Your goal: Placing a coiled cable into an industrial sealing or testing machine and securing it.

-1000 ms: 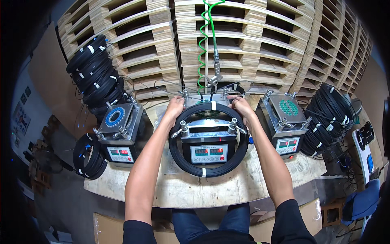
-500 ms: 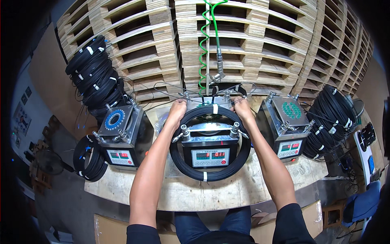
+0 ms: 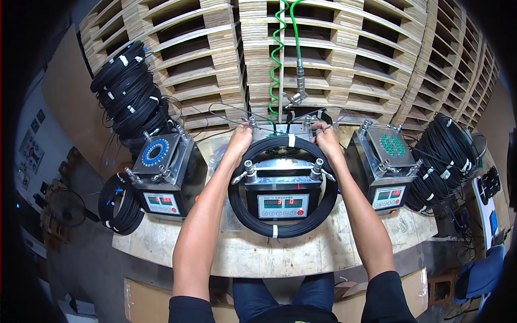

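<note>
A polishing-type machine (image 3: 283, 185) with a metal top and lit red display stands in front of me. A coil of black cable (image 3: 276, 232), bound with white tape, rings its front and lies over its top. My left hand (image 3: 240, 141) is closed at the rear left clamp post, fingers curled around its lever, which is mostly hidden. At the rear right clamp post, my right hand (image 3: 326, 140) has bent fingers around the matching lever, also largely covered. Two front clamps (image 3: 249, 169) with silver levers show between my forearms.
Similar machines stand left (image 3: 161, 177), with a blue-dotted ring, and right (image 3: 385, 167), with green pieces on top. Black cable coils are stacked left (image 3: 129, 91) and right (image 3: 444, 151). A green air hose (image 3: 295, 32) with a metal nozzle hangs before wooden pallets (image 3: 350, 32).
The whole view has shifted slightly. My hands stay by the rear clamps, with the right fingers raised and bent a little more. The red digits on the middle display differ.
</note>
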Motion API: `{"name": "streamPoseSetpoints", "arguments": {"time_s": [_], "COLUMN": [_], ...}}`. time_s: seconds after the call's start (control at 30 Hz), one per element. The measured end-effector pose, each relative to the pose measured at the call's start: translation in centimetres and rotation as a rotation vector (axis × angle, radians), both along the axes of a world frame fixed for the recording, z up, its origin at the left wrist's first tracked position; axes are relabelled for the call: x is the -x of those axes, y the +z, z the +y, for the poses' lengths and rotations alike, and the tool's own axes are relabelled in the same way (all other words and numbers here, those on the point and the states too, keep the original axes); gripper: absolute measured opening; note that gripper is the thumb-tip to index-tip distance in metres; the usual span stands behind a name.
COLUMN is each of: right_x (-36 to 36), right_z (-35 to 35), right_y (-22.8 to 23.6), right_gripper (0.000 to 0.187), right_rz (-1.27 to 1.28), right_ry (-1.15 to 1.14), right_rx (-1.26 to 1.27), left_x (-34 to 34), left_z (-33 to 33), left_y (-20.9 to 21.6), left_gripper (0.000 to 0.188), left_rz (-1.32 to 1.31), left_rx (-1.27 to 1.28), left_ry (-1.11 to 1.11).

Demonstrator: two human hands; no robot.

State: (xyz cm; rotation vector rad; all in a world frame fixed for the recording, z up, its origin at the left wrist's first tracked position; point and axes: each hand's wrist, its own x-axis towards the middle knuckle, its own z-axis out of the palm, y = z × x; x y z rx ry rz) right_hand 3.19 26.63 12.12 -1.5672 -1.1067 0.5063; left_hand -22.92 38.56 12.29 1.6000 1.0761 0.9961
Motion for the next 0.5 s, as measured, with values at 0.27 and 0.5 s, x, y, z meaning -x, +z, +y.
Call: {"name": "streamPoseSetpoints", "arguments": {"time_s": [0.27,0.5], "right_x": [-0.6,0.2], "right_z": [0.2,-0.3], "right_y": [-0.1,0.4], "right_gripper": [0.023,0.024], "right_rz": [-0.054,-0.003], "right_ry": [-0.005,0.028], "right_rx": [0.049,-0.014], "left_x": [-0.3,0.0], "left_z": [0.1,0.3], "left_y": [0.2,-0.3], "left_gripper": [0.036,0.038], "left_rz": [0.050,0.094], "left_rx": [0.025,-0.043], "left_ry": [-0.044,-0.008]}}
